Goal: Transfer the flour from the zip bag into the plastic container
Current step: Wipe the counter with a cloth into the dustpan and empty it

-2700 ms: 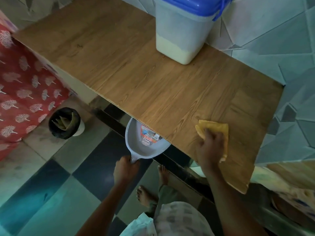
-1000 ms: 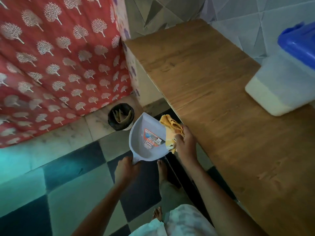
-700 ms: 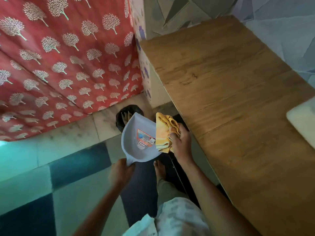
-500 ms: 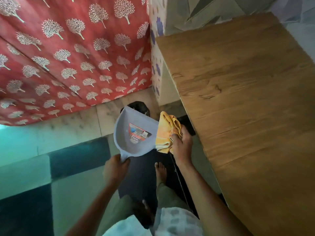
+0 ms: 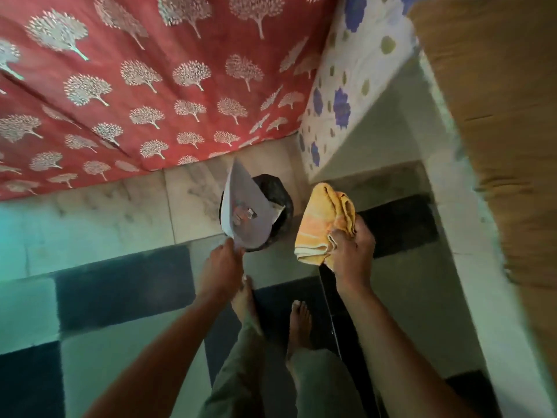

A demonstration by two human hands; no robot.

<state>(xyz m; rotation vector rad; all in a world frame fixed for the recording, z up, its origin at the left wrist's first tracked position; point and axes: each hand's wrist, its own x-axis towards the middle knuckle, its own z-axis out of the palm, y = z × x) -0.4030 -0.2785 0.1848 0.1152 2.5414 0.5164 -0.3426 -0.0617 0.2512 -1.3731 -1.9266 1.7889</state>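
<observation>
My left hand grips the handle of a grey dustpan, which is tipped on its side over a small black-lined bin on the floor. To the right of the bin, my right hand holds a crumpled yellow-orange cloth. The plastic container and the zip bag are out of view.
The wooden counter runs along the right edge, with its pale side wall below. A red curtain with white tree prints hangs at the left and back. Chequered floor tiles and my bare feet lie below.
I have turned from the counter to the bin. The dustpan has moved over the bin and tilted on its side, and the cloth has come away from the pan. The container left the view.
</observation>
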